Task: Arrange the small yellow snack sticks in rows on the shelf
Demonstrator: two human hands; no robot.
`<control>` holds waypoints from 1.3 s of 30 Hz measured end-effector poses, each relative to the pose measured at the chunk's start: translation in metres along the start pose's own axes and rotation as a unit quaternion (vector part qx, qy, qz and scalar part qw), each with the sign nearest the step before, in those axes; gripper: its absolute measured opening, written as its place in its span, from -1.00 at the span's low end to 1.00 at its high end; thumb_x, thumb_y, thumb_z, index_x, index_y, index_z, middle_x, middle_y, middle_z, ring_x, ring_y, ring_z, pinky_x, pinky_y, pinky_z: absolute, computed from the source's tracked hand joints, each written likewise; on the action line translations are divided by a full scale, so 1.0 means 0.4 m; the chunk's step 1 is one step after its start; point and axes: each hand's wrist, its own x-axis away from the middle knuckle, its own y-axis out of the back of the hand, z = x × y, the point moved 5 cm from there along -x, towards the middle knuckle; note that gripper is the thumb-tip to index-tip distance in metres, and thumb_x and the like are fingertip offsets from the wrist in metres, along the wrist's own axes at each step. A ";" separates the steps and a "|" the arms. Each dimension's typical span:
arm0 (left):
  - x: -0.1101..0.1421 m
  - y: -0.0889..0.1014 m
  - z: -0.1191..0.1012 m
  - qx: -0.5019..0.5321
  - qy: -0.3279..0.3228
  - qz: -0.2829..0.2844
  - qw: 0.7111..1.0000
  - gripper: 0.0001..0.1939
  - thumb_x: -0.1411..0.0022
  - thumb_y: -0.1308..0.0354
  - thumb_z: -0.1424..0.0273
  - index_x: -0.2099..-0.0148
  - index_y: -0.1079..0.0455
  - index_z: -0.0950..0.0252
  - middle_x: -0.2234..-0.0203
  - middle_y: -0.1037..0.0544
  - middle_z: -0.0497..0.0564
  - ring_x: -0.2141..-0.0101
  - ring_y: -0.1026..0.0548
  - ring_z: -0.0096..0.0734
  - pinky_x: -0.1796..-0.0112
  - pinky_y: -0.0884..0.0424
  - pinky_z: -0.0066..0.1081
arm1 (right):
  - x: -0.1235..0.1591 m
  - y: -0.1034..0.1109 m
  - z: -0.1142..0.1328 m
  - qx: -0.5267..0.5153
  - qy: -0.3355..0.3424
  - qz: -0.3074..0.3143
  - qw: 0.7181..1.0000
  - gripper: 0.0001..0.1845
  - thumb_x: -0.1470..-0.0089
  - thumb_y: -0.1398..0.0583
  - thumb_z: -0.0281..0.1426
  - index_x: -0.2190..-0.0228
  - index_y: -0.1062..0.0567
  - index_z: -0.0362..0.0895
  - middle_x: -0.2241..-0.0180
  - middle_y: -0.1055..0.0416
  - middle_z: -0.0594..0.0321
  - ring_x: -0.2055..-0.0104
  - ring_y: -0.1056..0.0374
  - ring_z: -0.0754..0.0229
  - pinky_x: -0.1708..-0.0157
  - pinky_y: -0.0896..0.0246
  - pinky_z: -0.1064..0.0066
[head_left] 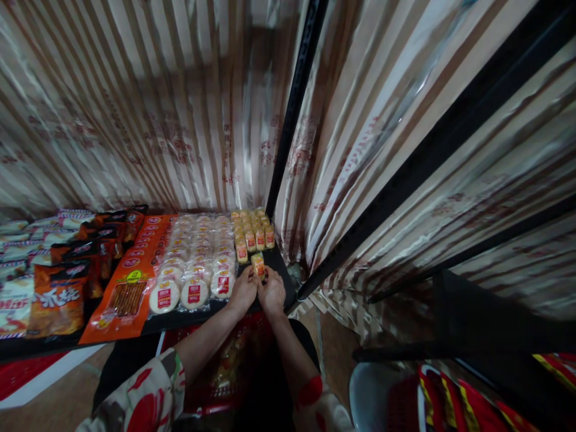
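Observation:
Both hands meet over the front right corner of a black shelf. Between the fingertips of my left hand and my right hand is a small yellow snack packet with a red label, held upright. Just behind it stand rows of matching yellow packets. Left of my hands lie rows of round white rice crackers in clear wrappers with red labels. The fingers of both hands are closed, and their tips are partly hidden by the packet and each other.
Orange snack packs and orange-black bags fill the shelf's left. Striped curtains hang behind, with black metal posts in front. A red basket sits below my arms. At lower right are a pale stool and red-yellow packages.

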 end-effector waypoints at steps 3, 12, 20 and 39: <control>-0.011 -0.003 0.000 -0.022 -0.007 -0.009 1.000 -0.71 -0.09 -0.04 0.47 0.09 -0.36 0.28 0.17 -0.51 0.07 0.15 -0.45 -0.34 0.09 -0.29 -0.42 | -0.018 -0.010 0.002 -0.010 0.010 0.001 1.000 -0.60 -0.05 -0.03 -0.33 0.08 -0.35 -0.24 0.26 -0.40 0.05 0.25 -0.27 0.09 0.20 -0.15 0.31; -0.039 0.003 -0.019 -0.028 -0.002 -0.049 0.998 -0.67 -0.08 -0.08 0.36 0.07 -0.37 0.29 0.08 -0.47 0.12 0.01 -0.35 -0.26 0.00 -0.19 -0.37 | -0.067 -0.037 0.004 -0.061 -0.006 -0.021 0.998 -0.60 -0.06 -0.01 -0.32 0.05 -0.34 -0.16 0.26 -0.40 0.08 0.26 -0.28 0.10 0.22 -0.15 0.32; -0.061 0.010 -0.038 -0.085 0.037 -0.046 0.995 -0.56 -0.11 -0.03 0.44 -0.07 -0.26 0.42 -0.07 -0.31 0.26 -0.06 -0.28 -0.22 -0.05 -0.12 -0.32 | -0.107 -0.047 0.009 -0.072 -0.028 -0.022 0.997 -0.59 -0.05 -0.03 -0.29 0.06 -0.33 -0.16 0.26 -0.40 0.07 0.25 -0.30 0.08 0.23 -0.18 0.30; -0.089 0.011 -0.015 -0.052 0.021 -0.034 0.998 -0.58 -0.09 -0.04 0.46 -0.04 -0.30 0.40 0.00 -0.39 0.24 0.03 -0.38 -0.28 -0.01 -0.19 -0.36 | -0.145 -0.078 0.013 -0.151 0.007 -0.034 0.988 -0.57 -0.02 -0.04 -0.34 0.05 -0.31 -0.20 0.19 -0.34 0.05 0.32 -0.31 0.18 0.26 -0.24 0.33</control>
